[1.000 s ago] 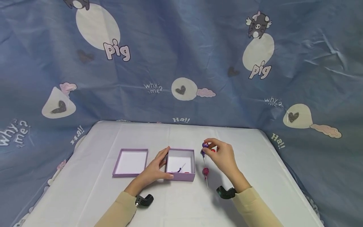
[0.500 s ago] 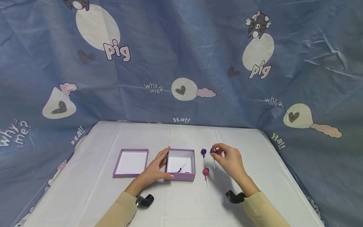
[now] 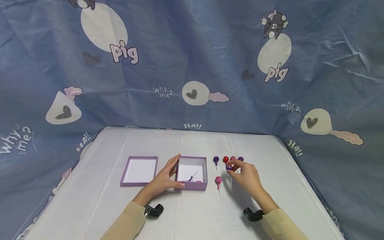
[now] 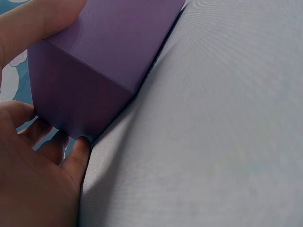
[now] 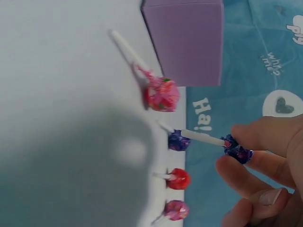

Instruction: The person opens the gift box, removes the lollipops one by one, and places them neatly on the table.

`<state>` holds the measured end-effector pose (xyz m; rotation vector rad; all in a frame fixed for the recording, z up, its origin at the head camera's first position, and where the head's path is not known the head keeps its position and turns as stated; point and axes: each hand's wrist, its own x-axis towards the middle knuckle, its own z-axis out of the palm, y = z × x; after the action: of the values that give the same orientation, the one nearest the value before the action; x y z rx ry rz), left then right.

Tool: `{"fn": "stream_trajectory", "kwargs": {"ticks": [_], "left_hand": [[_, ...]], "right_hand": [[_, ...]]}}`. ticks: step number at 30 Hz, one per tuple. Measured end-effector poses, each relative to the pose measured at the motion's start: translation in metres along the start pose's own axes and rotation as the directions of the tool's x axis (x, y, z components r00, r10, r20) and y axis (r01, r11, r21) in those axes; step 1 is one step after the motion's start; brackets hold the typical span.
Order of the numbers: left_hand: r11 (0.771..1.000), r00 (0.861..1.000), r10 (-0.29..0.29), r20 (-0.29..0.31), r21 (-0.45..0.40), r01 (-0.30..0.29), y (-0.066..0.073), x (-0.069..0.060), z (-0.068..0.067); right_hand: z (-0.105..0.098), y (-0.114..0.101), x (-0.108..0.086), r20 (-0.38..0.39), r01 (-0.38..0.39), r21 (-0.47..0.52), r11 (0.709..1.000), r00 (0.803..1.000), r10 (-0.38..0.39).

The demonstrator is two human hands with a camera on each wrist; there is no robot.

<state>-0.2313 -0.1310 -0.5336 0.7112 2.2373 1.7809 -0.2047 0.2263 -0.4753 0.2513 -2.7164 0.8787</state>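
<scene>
My left hand (image 3: 163, 177) holds the open purple box (image 3: 192, 186) at its left side. In the left wrist view, the thumb lies on one face of the box and the fingertips touch another. Inside the box lies a lollipop (image 3: 192, 176) with a purple wrapper, plus a bit of red near the front wall. My right hand (image 3: 248, 175) pinches a purple-wrapped lollipop (image 5: 236, 150) by its head, stick exposed. Around that hand lie a purple lollipop (image 3: 216, 159), a red lollipop (image 3: 226, 159), a pink lollipop (image 3: 218, 180) and, partly hidden, more pink and purple ones.
A purple-edged lid (image 3: 140, 170) with a white inside lies left of the box. The white-covered table (image 3: 192, 213) ends at the back against a blue patterned curtain (image 3: 168, 60).
My right hand has moved right and nearer to me with the purple lollipop, uncovering several lollipops behind it. The left hand and the box have stayed in place.
</scene>
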Motion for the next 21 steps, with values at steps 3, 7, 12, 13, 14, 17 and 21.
{"fn": "stream_trajectory", "kwargs": {"ticks": [3, 7, 12, 13, 14, 17, 21], "left_hand": [[1.000, 1.000, 0.004, -0.002, -0.003, -0.004, 0.000, 0.000, 0.000], [1.000, 1.000, 0.003, 0.000, -0.004, -0.003, -0.001, 0.000, 0.000], [1.000, 1.000, 0.002, 0.002, -0.006, -0.002, 0.000, -0.001, 0.000], [1.000, 1.000, 0.002, 0.001, -0.005, -0.002, -0.001, -0.001, 0.000], [1.000, 1.000, 0.004, 0.001, -0.005, -0.004, -0.001, -0.001, 0.000], [1.000, 1.000, 0.005, -0.001, -0.004, -0.005, -0.002, 0.000, 0.000], [1.000, 1.000, 0.007, 0.000, -0.009, -0.007, -0.002, 0.001, 0.000]], "right_hand": [[0.004, 0.004, -0.003, 0.035, -0.026, -0.011, 1.000, 0.999, 0.027], [0.008, 0.007, -0.008, 0.079, -0.048, -0.021, 0.999, 0.996, 0.049], [0.012, 0.011, -0.012, 0.130, -0.047, -0.023, 0.999, 0.990, 0.049], [0.012, 0.012, -0.012, 0.137, -0.046, -0.026, 0.999, 0.989, 0.049], [0.013, 0.012, -0.013, 0.144, -0.046, -0.027, 0.999, 0.988, 0.049], [0.015, 0.014, -0.013, 0.161, -0.055, -0.034, 0.998, 0.985, 0.060], [0.015, 0.014, -0.014, 0.172, -0.071, -0.040, 0.997, 0.982, 0.077]]}}
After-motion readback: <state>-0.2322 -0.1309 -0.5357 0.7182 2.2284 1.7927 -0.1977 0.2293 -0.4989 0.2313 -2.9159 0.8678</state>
